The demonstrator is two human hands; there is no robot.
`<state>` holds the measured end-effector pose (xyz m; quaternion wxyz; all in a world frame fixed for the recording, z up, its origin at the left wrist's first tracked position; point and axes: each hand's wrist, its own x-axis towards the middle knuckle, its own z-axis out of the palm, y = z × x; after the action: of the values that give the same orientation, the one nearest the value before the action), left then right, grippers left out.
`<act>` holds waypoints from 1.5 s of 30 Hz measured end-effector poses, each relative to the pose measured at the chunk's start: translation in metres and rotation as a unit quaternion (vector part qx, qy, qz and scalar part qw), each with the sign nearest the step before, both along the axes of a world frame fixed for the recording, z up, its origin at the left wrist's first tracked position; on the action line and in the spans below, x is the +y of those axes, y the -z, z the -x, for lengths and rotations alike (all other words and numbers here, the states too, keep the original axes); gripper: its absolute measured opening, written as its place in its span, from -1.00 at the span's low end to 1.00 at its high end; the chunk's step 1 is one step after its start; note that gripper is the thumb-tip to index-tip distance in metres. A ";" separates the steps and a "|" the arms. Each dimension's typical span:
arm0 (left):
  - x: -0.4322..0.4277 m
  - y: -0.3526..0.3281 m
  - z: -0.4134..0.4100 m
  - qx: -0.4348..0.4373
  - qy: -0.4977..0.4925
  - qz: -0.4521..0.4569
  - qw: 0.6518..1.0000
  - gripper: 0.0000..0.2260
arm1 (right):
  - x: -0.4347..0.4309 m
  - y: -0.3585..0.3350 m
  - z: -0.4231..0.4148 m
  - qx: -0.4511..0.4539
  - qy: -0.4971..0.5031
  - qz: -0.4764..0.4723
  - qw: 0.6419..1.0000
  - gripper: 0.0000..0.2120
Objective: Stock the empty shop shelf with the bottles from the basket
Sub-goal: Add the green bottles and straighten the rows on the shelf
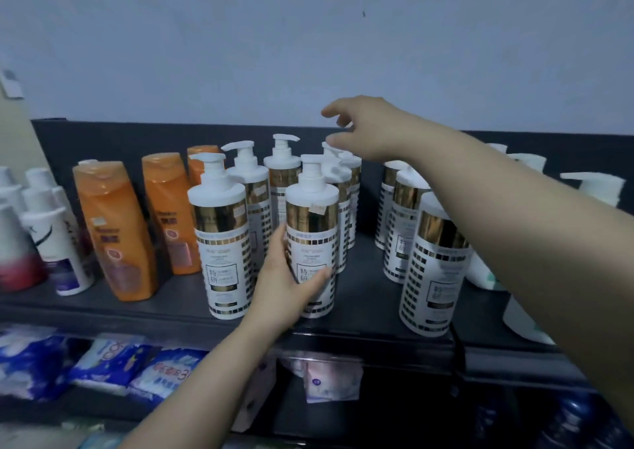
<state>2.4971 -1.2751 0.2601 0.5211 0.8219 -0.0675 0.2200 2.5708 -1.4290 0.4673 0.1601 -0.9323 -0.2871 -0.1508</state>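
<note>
Here we seem to be squaring up the rows: our left hand point(286, 278) grips the front pump bottle point(312, 239) standing on the dark shelf point(363, 297), our right hand point(365, 129) hovers empty, fingers loosely spread, over the back bottles point(282, 167), so next probably a gentle nudge into line.

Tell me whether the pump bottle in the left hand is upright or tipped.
Upright: the pump bottle stands base-down on the shelf, the left hand gripping its lower body.
</note>
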 end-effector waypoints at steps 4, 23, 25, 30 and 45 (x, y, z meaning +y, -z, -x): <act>0.012 -0.002 -0.018 0.068 0.061 -0.013 0.996 -0.46 | 0.017 -0.005 -0.029 0.065 0.044 0.006 0.997 -0.52; 0.000 0.013 -0.026 0.115 0.136 0.005 0.984 -0.42 | 0.023 0.003 -0.062 0.087 0.058 0.059 0.993 -0.67; -0.002 0.014 -0.026 0.116 0.137 0.011 0.984 -0.41 | 0.020 0.003 -0.064 0.084 0.052 0.058 0.993 -0.69; -0.004 0.013 -0.027 0.106 0.135 0.011 0.985 -0.43 | 0.013 0.003 -0.070 0.083 0.045 0.058 0.994 -0.76; 0.013 0.006 -0.037 0.086 0.198 0.077 0.973 -0.30 | 0.016 -0.025 -0.107 0.062 0.120 0.079 0.988 -0.56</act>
<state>2.5339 -1.2622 0.2544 0.6201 0.7653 -0.1668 0.0450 2.6780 -1.4126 0.4925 0.0843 -0.9774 -0.1731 -0.0875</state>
